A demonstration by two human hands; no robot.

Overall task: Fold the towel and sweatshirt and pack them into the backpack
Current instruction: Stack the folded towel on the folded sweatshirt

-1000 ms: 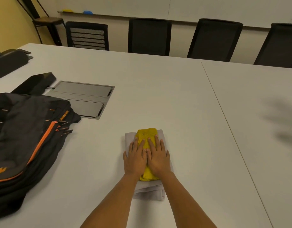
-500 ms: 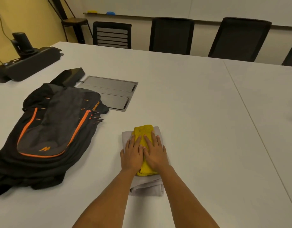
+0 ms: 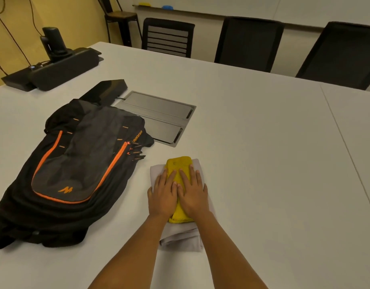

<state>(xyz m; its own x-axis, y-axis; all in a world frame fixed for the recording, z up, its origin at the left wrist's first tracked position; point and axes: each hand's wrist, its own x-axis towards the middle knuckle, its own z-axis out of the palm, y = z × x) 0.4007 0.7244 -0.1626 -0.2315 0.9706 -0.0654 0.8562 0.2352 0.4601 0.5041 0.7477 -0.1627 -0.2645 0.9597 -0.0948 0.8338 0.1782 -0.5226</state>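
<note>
Slippage threatens: my left grip [image 3: 162,195] and right grip [image 3: 193,195] press flat on the yellow towel [image 3: 179,163] atop the grey sweatshirt [image 3: 180,240]; lifting could unfold both, and the backpack [image 3: 75,163] looks zipped.

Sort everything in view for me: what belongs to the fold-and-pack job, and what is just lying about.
Job: yellow towel; grey sweatshirt under it; backpack; left hand and right hand, both flat on the pile.

Lying about: black camera unit; flat black box; grey table hatch; chairs.
</note>
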